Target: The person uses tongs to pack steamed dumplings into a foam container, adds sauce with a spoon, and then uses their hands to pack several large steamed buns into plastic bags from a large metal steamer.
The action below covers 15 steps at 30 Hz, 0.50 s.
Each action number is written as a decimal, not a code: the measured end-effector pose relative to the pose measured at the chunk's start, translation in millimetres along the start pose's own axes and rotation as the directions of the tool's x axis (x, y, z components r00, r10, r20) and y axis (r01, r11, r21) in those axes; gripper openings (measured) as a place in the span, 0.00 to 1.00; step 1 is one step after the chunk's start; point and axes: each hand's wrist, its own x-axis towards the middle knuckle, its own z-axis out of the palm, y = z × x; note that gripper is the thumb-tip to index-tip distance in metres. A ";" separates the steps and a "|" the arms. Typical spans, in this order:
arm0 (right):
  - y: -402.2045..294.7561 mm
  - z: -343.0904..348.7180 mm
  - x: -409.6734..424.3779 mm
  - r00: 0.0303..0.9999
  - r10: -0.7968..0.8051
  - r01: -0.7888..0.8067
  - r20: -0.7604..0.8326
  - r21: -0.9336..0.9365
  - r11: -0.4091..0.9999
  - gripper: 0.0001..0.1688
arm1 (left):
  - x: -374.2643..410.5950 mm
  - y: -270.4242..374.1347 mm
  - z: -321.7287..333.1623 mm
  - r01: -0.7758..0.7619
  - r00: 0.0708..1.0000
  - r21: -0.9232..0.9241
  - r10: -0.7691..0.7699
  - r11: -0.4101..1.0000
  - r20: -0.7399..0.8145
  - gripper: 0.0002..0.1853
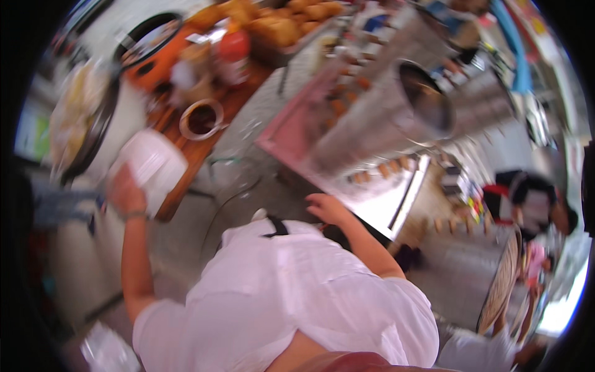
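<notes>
Motion blur softens the whole view. On the left, my left hand [128, 189] grips the near side of a white container [152, 159], perhaps a foam food box. The container is held over the end of a brown wooden table [173, 197]. My right hand [329, 209] is in front of my body, beside the near edge of a pink-rimmed table [284, 135]. Its fingers are slightly bent and apart, and no object shows in them. A round cup or bowl of dark liquid [202, 119] stands on the wooden table, past the white container.
Tall metal cylinders [372, 121] stand on the pink-rimmed table. Beyond the cup are a red-capped bottle [234, 53], an orange pot [155, 69] and a tray of golden-brown food [279, 30]. A bagged yellowish mass [76, 111] lies far left. People [534, 204] are at right.
</notes>
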 end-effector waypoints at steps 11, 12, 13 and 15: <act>-79.8 -81.6 -32.9 0.972 -0.232 0.233 -0.016 0.088 0.969 0.16 | -28.7 51.5 -83.3 0.003 0.997 -0.897 -0.070 0.443 -0.032 0.22; -90.6 -101.0 -42.5 0.967 -0.255 0.252 0.002 0.152 0.956 0.15 | -32.4 60.8 -76.9 0.097 0.994 -0.926 -0.078 0.366 0.073 0.23; -99.5 -123.1 -55.2 0.940 -0.314 0.333 -0.130 0.172 0.927 0.12 | -39.6 74.5 -69.6 0.318 0.948 -0.947 0.019 0.039 0.319 0.24; -110.0 -183.1 -77.6 0.888 -0.321 0.324 -0.329 -0.046 0.945 0.10 | -43.5 100.0 -58.6 0.458 0.889 -0.880 0.057 -0.129 0.454 0.24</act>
